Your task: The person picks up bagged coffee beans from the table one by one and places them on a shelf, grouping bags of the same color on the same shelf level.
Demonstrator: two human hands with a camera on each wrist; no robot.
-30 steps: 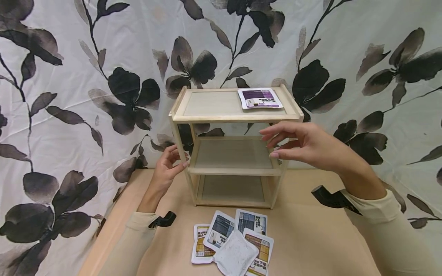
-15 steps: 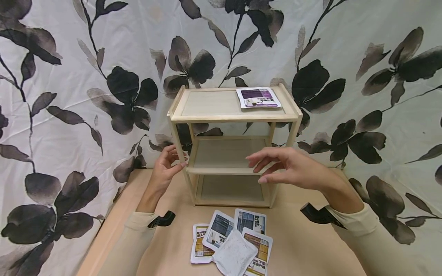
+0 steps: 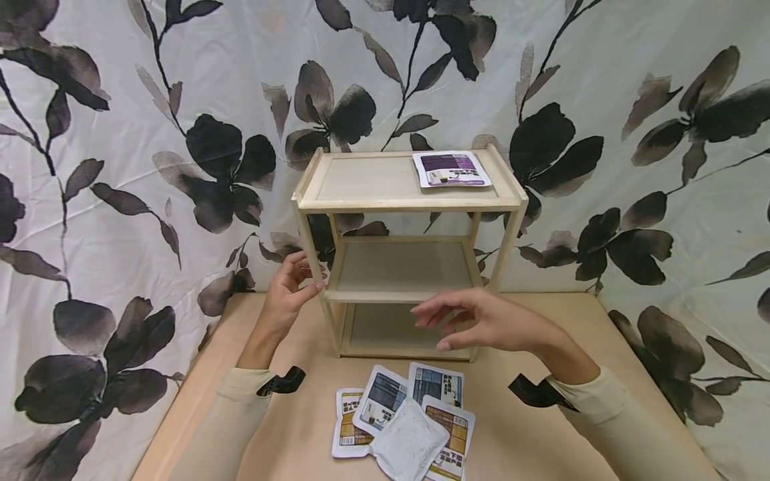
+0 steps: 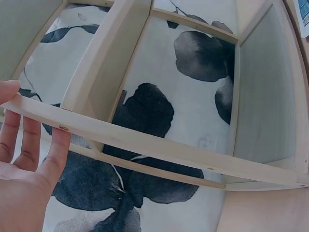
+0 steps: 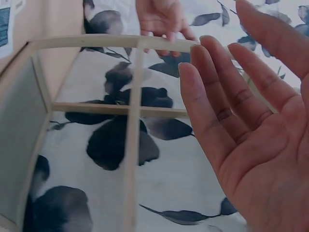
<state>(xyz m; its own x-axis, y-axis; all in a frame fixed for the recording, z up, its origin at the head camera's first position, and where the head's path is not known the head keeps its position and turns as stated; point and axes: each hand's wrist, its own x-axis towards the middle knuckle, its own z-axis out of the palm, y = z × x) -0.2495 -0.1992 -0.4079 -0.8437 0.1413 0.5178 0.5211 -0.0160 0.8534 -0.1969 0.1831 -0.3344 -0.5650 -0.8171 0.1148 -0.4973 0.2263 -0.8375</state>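
A small three-tier wooden shelf point(image 3: 406, 296) stands upright on the table. My left hand point(image 3: 290, 290) holds its left front post, thumb on one side and fingers on the other, as the left wrist view point(image 4: 29, 159) also shows. In front of the lower tiers, my right hand point(image 3: 481, 321) hovers with relaxed, slightly bent fingers and nothing in them. Below it on the table lies a loose pile of flat packets: a plain white one point(image 3: 411, 437) on top, blue-labelled ones point(image 3: 381, 399) and yellow-brown-labelled ones point(image 3: 452, 431) around it. A purple-labelled packet point(image 3: 452, 169) rests on the top tier, right of centre.
The pale wooden table point(image 3: 523, 414) runs back to a white cloth point(image 3: 637, 200) with dark flowers, hanging right behind the shelf. The top tier has raised side rails point(image 3: 508, 174). A black wrist camera point(image 3: 535, 393) sits at the right cuff.
My right hand has moved down and to the left, from beside the upper right post to in front of the lower tiers. The left hand, shelf and packets stay put.
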